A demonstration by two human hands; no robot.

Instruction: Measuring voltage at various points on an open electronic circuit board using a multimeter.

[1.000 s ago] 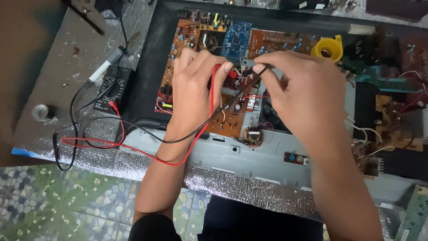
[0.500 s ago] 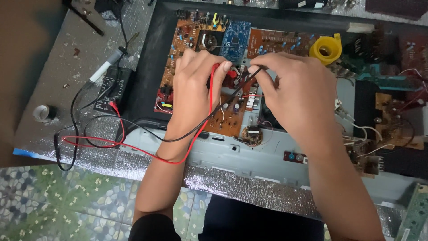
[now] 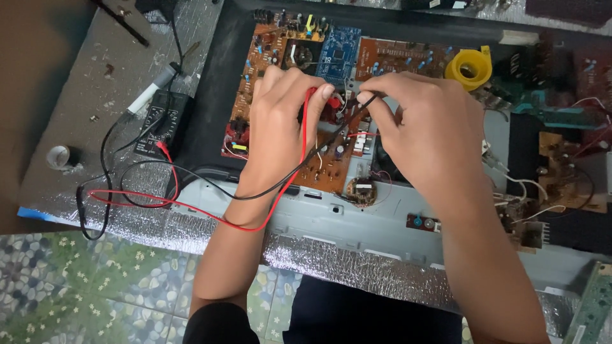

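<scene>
Red probe (image 3: 310, 108) upright in left hand (image 3: 280, 124), black probe (image 3: 363, 105) slanting leftward in right hand (image 3: 421, 127), over brown circuit board (image 3: 255, 95)

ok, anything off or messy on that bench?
Nothing damaged or spilled. The red lead and black lead from the black meter loop loosely across the foil mat and over the left hand; the right hand holds the black probe.

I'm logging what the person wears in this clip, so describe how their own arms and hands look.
Both the left hand and right hand are bare: no gloves, rings, watch or bracelet visible. The forearms are uncovered too, with no sleeves reaching them. Dark clothing shows only at the frame's bottom edge, near the left elbow.
</scene>
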